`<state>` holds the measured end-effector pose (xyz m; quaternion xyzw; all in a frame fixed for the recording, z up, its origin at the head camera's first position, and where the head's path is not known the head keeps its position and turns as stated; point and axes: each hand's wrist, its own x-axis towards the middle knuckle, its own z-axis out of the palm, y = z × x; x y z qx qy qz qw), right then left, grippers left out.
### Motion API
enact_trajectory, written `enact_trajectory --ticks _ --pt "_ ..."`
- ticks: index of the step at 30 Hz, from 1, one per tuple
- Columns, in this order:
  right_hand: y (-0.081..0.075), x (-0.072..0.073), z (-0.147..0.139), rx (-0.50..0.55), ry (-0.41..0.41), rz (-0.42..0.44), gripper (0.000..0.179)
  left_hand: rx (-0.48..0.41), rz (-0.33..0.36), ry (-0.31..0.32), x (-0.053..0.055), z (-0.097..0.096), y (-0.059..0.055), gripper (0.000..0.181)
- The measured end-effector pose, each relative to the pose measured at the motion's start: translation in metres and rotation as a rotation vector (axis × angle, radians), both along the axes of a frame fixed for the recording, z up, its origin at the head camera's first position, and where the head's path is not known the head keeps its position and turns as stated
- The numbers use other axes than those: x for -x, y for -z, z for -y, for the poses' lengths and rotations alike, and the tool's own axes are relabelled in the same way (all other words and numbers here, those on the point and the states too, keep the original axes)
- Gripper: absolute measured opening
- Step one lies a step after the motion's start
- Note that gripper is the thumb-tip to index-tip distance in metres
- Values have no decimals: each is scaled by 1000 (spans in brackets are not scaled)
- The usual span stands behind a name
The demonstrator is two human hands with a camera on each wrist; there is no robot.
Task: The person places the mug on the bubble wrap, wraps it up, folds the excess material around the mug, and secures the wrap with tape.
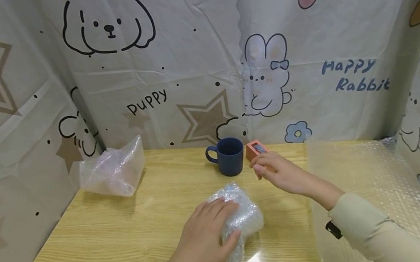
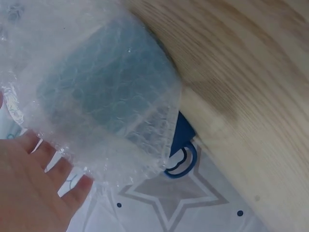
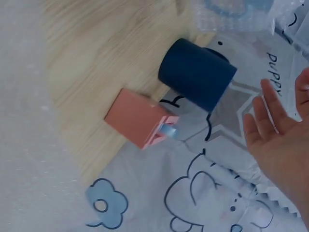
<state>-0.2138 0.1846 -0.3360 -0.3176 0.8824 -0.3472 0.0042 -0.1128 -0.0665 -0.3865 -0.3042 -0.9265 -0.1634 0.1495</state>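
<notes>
In the head view my left hand (image 1: 205,239) lies over a bubble-wrapped bundle (image 1: 247,213), fingers across its top and thumb on its near side. A pale blue object (image 2: 111,77) shows through the wrap; its exact kind is obscured. My right hand (image 1: 280,172) hovers by a small coral-coloured box (image 1: 253,149) with a bluish piece in its opening. Seen from the right wrist, that hand's fingers (image 3: 263,118) are loosely extended, apart from the coral box (image 3: 137,118). A dark blue mug (image 1: 231,157) stands left of the box, its handle pointing left.
Another bubble-wrapped bundle (image 1: 112,171), pinkish inside, sits at the back left of the wooden table (image 1: 128,236). A flat sheet of bubble wrap (image 1: 366,185) covers the right side. Printed cloth (image 1: 191,53) hangs around the table.
</notes>
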Motion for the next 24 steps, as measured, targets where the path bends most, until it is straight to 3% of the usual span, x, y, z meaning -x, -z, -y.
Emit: enact_trajectory --ticks 4,7,14,24 --pt "-5 -3 10 28 -97 31 24 19 15 -7 2 -4 -3 49" --pt "-6 -6 16 -6 -121 57 31 32 32 -3 4 -7 -4 48" --pt "2 -4 18 -120 -81 56 31 42 11 -17 4 -10 -2 46" --pt "10 -2 15 -168 -12 56 33 71 29 -28 5 -10 -5 48"
